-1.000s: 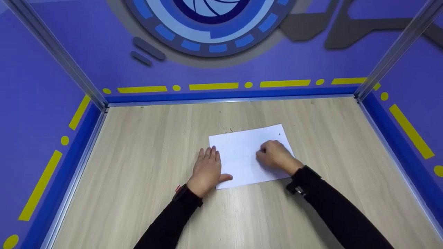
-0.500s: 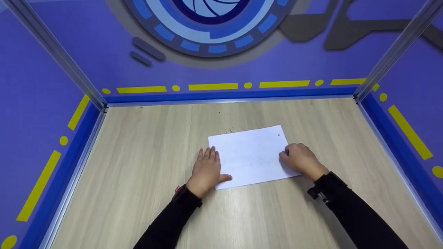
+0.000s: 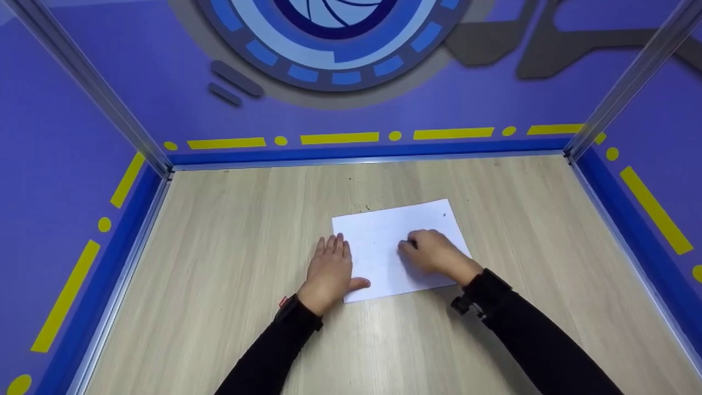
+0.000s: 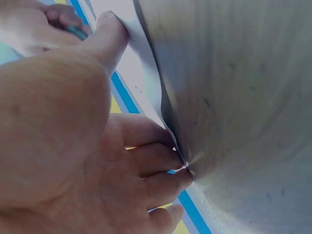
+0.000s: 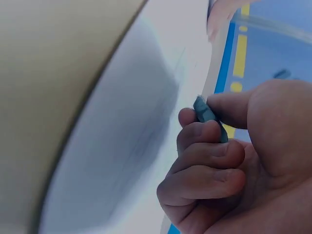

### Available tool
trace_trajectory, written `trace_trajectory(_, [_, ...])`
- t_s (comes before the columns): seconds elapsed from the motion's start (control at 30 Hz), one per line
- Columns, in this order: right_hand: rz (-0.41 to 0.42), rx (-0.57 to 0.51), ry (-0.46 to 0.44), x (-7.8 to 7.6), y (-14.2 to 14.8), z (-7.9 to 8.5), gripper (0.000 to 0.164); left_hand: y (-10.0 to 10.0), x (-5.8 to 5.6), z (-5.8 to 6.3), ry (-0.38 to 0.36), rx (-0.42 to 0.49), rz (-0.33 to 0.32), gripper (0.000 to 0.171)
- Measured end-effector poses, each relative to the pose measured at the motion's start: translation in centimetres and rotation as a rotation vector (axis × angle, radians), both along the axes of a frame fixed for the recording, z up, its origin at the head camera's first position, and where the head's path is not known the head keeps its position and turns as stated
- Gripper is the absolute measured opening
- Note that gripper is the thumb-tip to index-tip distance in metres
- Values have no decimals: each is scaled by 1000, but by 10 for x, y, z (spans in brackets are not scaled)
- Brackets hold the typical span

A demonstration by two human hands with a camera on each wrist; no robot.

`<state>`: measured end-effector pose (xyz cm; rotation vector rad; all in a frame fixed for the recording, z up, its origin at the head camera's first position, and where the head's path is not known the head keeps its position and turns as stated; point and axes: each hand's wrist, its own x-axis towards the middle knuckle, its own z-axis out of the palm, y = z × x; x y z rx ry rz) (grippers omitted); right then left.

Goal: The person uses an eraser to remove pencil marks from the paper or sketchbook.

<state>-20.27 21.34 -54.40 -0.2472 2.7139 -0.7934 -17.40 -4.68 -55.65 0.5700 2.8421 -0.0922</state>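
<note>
L hand [image 3: 327, 271] is lying w/ fingers straight along the L edge of the white paper [image 3: 375, 247], thumb reaching across it; we're seeing an edge buckling a bit off the bench [image 3: 230, 247] in the L wrist view. Further R, the R hand [image 3: 435, 253] is pinching a small blue-grey piece [image 5: 207, 116] btwn thumb & curled fingers, over the paper's R half; we aren't making out whether it's touching. A tiny dark mark [image 3: 445, 214] is showing nr the far R corner.
</note>
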Motion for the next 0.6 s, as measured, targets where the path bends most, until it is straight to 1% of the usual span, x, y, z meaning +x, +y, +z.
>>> trace_trajectory(0.2, [50, 42, 2, -9, -45, 4, 42, 0, -1, -1, 16, 25, -2, 115])
trace_trajectory(0.37, [110, 114, 11, -16, -77, 3, 41, 1, 0, -1, 25, 32, -4, 115])
trace_trajectory(0.43, [135, 122, 3, -19, -87, 2, 40, 1, 0, -1, 34, 28, -8, 114])
trace_trajectory(0.53, [165, 109, -17, -23, -98, -2, 40, 0, 0, -1, 42, 19, -13, 113])
trace_trajectory(0.57, [184, 99, 4, -29, -97, -15, 42, 0, 0, -1, 45, 20, -13, 113])
trace_trajectory(0.6, [190, 94, 2, -31, -99, -17, 42, 0, 1, 0, 46, 25, -12, 112])
